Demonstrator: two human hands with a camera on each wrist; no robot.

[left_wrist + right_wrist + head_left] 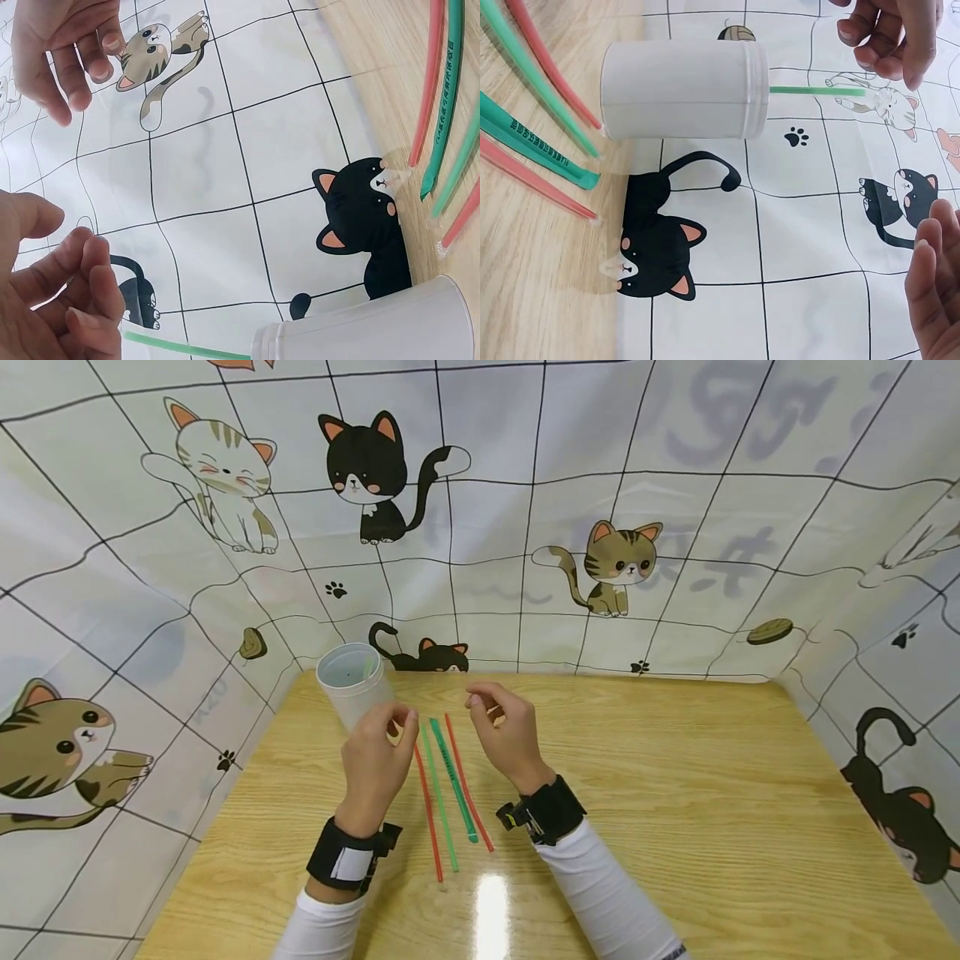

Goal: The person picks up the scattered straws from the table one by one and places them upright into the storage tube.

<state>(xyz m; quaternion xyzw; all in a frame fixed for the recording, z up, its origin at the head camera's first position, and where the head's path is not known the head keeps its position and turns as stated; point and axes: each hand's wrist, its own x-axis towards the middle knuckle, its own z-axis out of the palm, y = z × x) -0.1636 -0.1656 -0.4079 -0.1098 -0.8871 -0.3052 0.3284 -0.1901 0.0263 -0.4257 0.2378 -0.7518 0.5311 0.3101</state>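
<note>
Over the back left of the table, my left hand [375, 764] hangs with loosely bent fingers and nothing between them, just in front of a white plastic cup [351, 693]. One green straw [817, 91] sticks out of that upright cup. My right hand [506, 733] is raised to the right of the straws, its fingers relaxed and holding nothing. Between the hands lie a red straw [430, 818], a light green straw [441, 802], a wider dark green straw [453, 781] with printing along it, and another red straw [467, 785], roughly side by side.
The wooden table [675, 793] extends to the right of my hands. A white cloth [495, 527] with black grid lines and cartoon cats hangs behind it and along both sides. Black straps with small cameras sit on both wrists.
</note>
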